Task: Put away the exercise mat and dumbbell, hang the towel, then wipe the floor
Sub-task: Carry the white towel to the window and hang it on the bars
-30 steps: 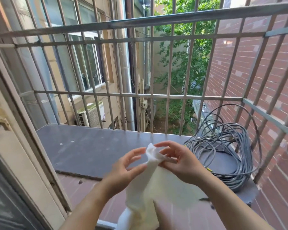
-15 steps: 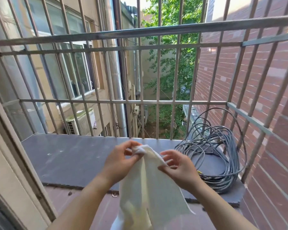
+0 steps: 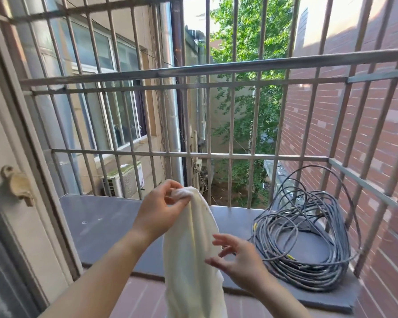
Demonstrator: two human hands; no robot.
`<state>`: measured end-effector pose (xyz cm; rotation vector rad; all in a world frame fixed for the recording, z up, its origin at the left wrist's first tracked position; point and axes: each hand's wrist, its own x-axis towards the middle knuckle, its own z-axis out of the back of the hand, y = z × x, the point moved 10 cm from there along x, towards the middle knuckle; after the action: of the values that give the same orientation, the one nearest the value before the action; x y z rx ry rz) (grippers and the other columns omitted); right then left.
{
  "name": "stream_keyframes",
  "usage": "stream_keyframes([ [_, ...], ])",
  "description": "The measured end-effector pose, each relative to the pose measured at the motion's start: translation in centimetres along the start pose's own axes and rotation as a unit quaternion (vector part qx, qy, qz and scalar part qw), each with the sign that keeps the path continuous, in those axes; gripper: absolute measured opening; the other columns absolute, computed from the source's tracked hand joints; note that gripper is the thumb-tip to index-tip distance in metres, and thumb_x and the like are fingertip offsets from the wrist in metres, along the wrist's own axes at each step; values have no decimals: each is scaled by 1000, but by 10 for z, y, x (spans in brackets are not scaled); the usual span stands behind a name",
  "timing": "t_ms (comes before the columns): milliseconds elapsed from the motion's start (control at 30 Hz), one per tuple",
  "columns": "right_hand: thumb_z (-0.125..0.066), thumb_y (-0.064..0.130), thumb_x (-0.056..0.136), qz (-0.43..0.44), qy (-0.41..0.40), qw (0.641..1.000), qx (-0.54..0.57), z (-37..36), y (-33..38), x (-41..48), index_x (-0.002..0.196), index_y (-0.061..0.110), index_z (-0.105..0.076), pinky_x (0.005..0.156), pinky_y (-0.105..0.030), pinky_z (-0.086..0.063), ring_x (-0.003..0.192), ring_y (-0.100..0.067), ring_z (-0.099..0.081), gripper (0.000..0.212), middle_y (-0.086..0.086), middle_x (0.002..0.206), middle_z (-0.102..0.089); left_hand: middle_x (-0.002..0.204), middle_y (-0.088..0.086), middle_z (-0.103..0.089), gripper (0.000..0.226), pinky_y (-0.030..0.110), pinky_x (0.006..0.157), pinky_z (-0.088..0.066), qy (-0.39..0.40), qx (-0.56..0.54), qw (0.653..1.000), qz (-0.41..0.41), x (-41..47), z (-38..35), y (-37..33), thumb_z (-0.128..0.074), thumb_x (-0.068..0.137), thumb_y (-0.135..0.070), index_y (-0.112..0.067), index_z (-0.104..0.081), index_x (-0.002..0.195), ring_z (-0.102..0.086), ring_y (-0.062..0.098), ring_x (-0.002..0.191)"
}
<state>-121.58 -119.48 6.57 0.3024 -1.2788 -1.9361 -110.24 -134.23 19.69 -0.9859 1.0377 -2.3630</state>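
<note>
A cream white towel (image 3: 193,253) hangs down in front of me over the window ledge. My left hand (image 3: 161,210) pinches its bunched top end and holds it up. My right hand (image 3: 237,260) is lower, at the towel's right edge, fingers spread and loosely bent, touching the cloth without gripping it. The towel's bottom runs out of view. A thick horizontal metal rail (image 3: 216,70) crosses the window grille above and beyond both hands. No mat or dumbbell is in sight.
A dark slab ledge (image 3: 101,226) lies inside the barred grille (image 3: 147,154). A coil of grey cable (image 3: 308,244) sits on its right half. A brick wall (image 3: 354,134) is to the right, a window frame with a latch (image 3: 19,184) to the left.
My right hand let go of the towel's top and dropped down along its right edge. My left hand now holds the top alone, slightly higher. The view tilted upward.
</note>
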Motion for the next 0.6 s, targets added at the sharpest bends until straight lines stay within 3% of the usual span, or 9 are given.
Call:
stream_keyframes([
  [67,-66,78,39,3,2,1000,-25,-12,5,3,129,31,-51,75,-13,-48,81,-4,-62,103,21,110,-60,83,-11,-66,12,19,60,-46,-7,-11,1000,-3,2,6,-2,-69,81,-33,-30,-58,87,-61,-3,70],
  [200,-83,43,60,7,-35,998,-44,-15,11,13,139,24,-36,70,-7,-43,82,-8,-58,94,16,124,-45,83,-9,-66,12,17,58,-46,-17,-25,999,-13,2,22,-5,-69,81,-32,-33,-57,86,-62,1,67],
  [300,-81,42,65,-7,-45,998,-46,-15,16,21,143,28,-23,67,-3,-40,85,-5,-57,99,16,129,-40,86,-9,-66,14,14,58,-47,-19,-28,999,-17,2,33,-5,-69,82,-30,-35,-57,87,-62,1,69],
  [367,-79,39,69,-1,-17,999,-51,-23,24,28,135,46,-26,66,-6,-42,77,-2,-58,85,21,113,-52,88,-9,-66,13,14,59,-48,-16,-26,999,-15,3,39,-3,-68,83,-28,-32,-59,92,-63,4,72],
  [433,-74,37,74,22,16,996,-85,-34,32,35,96,62,-55,66,-18,-46,62,1,-55,39,21,76,-64,89,-10,-66,12,20,63,-51,-14,-15,1000,-8,4,44,1,-67,84,-29,-32,-60,94,-64,5,75],
  [467,-72,36,76,24,14,995,-97,-33,34,38,76,54,-62,63,-22,-47,56,1,-53,20,20,64,-62,89,-12,-65,11,24,65,-52,-16,-8,1000,-5,5,48,4,-65,85,-31,-33,-59,94,-65,5,76],
  [500,-70,36,77,26,3,995,-102,-30,34,40,67,42,-64,60,-24,-46,54,1,-52,14,18,59,-61,89,-14,-64,10,29,68,-53,-22,6,1000,-3,5,53,7,-64,85,-32,-35,-59,94,-65,6,77],
  [600,-69,33,79,26,-40,997,-68,-9,36,45,71,26,-65,52,-24,-42,47,-2,-50,11,7,55,-60,92,-15,-64,11,34,74,-52,-38,42,998,-3,7,67,14,-62,86,-36,-37,-60,96,-62,10,86],
])
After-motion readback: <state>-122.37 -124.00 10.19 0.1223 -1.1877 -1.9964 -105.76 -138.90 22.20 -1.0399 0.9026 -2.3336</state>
